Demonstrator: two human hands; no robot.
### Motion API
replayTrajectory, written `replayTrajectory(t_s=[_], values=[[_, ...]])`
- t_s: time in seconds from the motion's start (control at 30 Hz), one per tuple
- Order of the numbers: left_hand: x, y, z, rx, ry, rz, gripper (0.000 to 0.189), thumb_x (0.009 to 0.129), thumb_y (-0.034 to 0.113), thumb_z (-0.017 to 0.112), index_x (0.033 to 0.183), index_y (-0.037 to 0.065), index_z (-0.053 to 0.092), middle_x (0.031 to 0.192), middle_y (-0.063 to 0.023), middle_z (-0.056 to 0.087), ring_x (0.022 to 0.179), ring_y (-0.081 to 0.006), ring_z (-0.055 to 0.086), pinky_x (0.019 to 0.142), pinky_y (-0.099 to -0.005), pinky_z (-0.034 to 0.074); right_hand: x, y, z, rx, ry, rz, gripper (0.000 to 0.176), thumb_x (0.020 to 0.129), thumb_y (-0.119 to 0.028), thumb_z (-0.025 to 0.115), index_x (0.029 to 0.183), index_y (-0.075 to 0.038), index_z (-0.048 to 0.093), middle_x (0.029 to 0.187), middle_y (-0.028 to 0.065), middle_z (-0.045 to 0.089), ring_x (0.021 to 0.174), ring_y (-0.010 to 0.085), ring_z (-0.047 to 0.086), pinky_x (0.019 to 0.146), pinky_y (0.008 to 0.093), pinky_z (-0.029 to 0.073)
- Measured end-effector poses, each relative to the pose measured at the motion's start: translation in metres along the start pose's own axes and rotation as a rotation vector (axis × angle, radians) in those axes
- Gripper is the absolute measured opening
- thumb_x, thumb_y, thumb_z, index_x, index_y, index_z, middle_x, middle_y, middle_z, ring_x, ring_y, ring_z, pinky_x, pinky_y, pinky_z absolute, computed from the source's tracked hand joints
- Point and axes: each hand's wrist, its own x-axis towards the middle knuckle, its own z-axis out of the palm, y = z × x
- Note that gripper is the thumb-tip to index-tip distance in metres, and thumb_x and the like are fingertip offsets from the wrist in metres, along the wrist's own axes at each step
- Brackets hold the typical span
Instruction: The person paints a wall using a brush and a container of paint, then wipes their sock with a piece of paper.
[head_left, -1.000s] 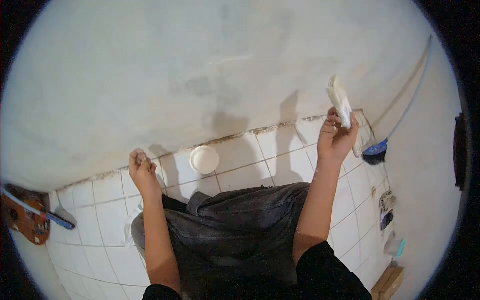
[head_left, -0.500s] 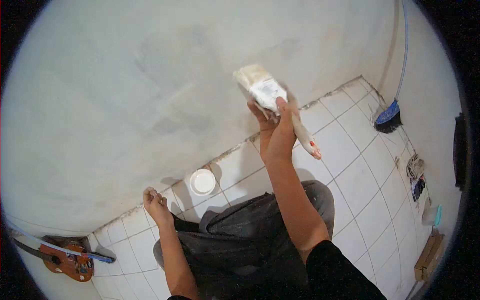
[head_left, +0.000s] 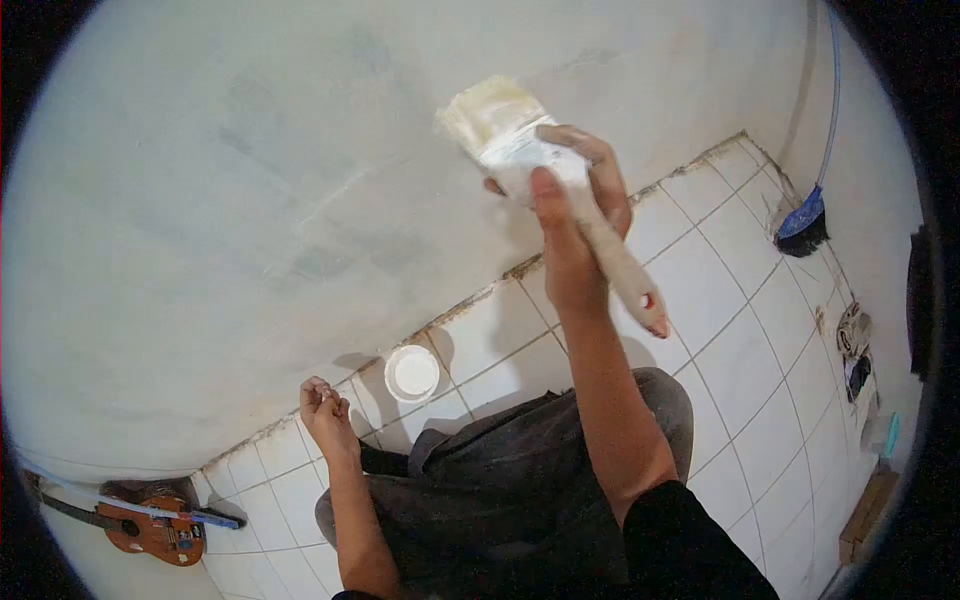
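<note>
A wide paintbrush (head_left: pixel 618 262) with pale bristles and a red-tipped handle is in my right hand (head_left: pixel 575 225). My thumb presses one side of its whitened base, with fingers wrapped round the other. The bristles point up and left, in front of the grey wall (head_left: pixel 300 150). Low on the left, my left hand (head_left: pixel 328 415) is closed, its fingers curled in near the thumb; I cannot tell what is between them. Just right of that hand, a small round white tub (head_left: pixel 412 373) with white inside stands on the floor by the wall.
White floor tiles (head_left: pixel 700 270) meet the wall along a rough dirty edge. A blue broom (head_left: pixel 802 225) leans in the right corner, near crumpled cloths (head_left: pixel 855 345) and a cardboard box (head_left: pixel 868 515). At the left, a guitar (head_left: pixel 150 530) lies near another blue brush head (head_left: pixel 218 520).
My right hand has turned the paintbrush and brought it closer, with fingers now showing over its far side. The left hand stays low and curled. The view has shifted slightly.
</note>
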Motion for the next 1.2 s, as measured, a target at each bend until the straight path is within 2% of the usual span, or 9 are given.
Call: replayTrajectory(t_s=[0.07,0.13,0.3,0.4,0.57,0.7,0.77,1.0,1.2], values=[[-0.005,0.005,0.007,0.044,-0.005,-0.028,0.022,0.084,-0.011,0.045,0.094,0.007,0.052,0.08,0.0034,0.045,0.06,-0.0043,0.035,0.053,-0.0197,0.031,-0.003,0.0,0.004,-0.013,0.016,0.039,0.028,0.092,-0.015,0.065,0.116,-0.001,0.058,0.116,0.0123,0.058,0.102,0.0204,0.061,0.086,0.0362,0.058],[-0.005,0.002,0.006,0.04,-0.022,-0.026,0.02,0.085,-0.01,0.045,0.094,0.007,0.052,0.08,0.0032,0.045,0.061,-0.0044,0.035,0.053,-0.0196,0.031,-0.003,0.008,0.005,-0.138,-0.031,-0.049,0.035,0.091,-0.015,0.068,0.121,-0.002,0.054,0.101,0.0099,0.063,0.083,0.0112,0.061,0.068,0.0249,0.052],[-0.005,0.002,0.005,0.037,-0.066,-0.026,0.019,0.086,-0.009,0.046,0.094,0.007,0.052,0.081,0.0031,0.045,0.061,-0.0049,0.036,0.053,-0.0196,0.031,0.006,0.009,0.008,-0.141,0.012,-0.025,0.038,0.09,-0.019,0.07,0.121,-0.002,0.055,0.096,0.0095,0.064,0.081,0.012,0.062,0.069,0.0259,0.052],[-0.004,-0.001,0.001,0.023,-0.109,-0.026,0.02,0.085,-0.01,0.046,0.093,0.007,0.052,0.081,0.0028,0.045,0.062,-0.0049,0.036,0.054,-0.0197,0.031,0.007,0.008,0.002,-0.171,-0.026,0.143,0.03,0.091,-0.016,0.067,0.116,-0.002,0.06,0.107,0.0087,0.063,0.094,0.013,0.06,0.079,0.0272,0.051],[-0.008,0.003,0.01,0.067,-0.052,-0.029,0.023,0.082,-0.011,0.045,0.093,0.008,0.052,0.083,0.0028,0.045,0.064,-0.0049,0.037,0.055,-0.0194,0.032,0.006,0.006,-0.002,-0.297,-0.018,0.065,0.029,0.089,-0.014,0.066,0.114,-0.001,0.061,0.099,0.0072,0.064,0.089,0.0117,0.059,0.076,0.0259,0.05],[-0.006,0.002,0.005,0.066,-0.09,-0.02,0.022,0.083,-0.01,0.045,0.094,0.008,0.052,0.084,0.0035,0.045,0.065,-0.0046,0.039,0.056,-0.0191,0.034,0.01,-0.001,0.01,-0.162,0.038,-0.027,0.03,0.086,-0.012,0.066,0.113,-0.001,0.061,0.099,0.0079,0.064,0.089,0.0112,0.059,0.075,0.0255,0.05],[-0.007,0.002,0.007,0.108,-0.063,-0.037,0.022,0.084,-0.01,0.046,0.094,0.008,0.053,0.084,0.0037,0.046,0.065,-0.0047,0.039,0.057,-0.019,0.034,0.011,0.004,0.013,-0.198,0.002,-0.022,0.033,0.083,-0.011,0.068,0.114,-0.003,0.06,0.083,0.0096,0.066,0.073,0.0129,0.063,0.066,0.0269,0.052],[-0.005,0.0,0.004,0.058,-0.087,-0.009,0.022,0.083,-0.01,0.045,0.095,0.008,0.051,0.085,0.0027,0.046,0.064,-0.0055,0.039,0.056,-0.0196,0.033,0.012,0.004,0.001,-0.341,-0.027,0.062,0.031,0.081,-0.011,0.068,0.109,-0.001,0.06,0.079,0.0081,0.065,0.071,0.0118,0.063,0.063,0.027,0.051],[-0.004,-0.003,0.001,0.042,-0.113,-0.02,0.025,0.081,-0.013,0.041,0.095,0.006,0.051,0.084,0.0019,0.045,0.064,-0.0053,0.038,0.055,-0.0196,0.032,0.011,-0.001,0.012,-0.186,0.014,0.035,0.027,0.083,-0.004,0.065,0.109,-0.001,0.061,0.086,0.0036,0.062,0.073,0.0062,0.055,0.065,0.0215,0.046]])
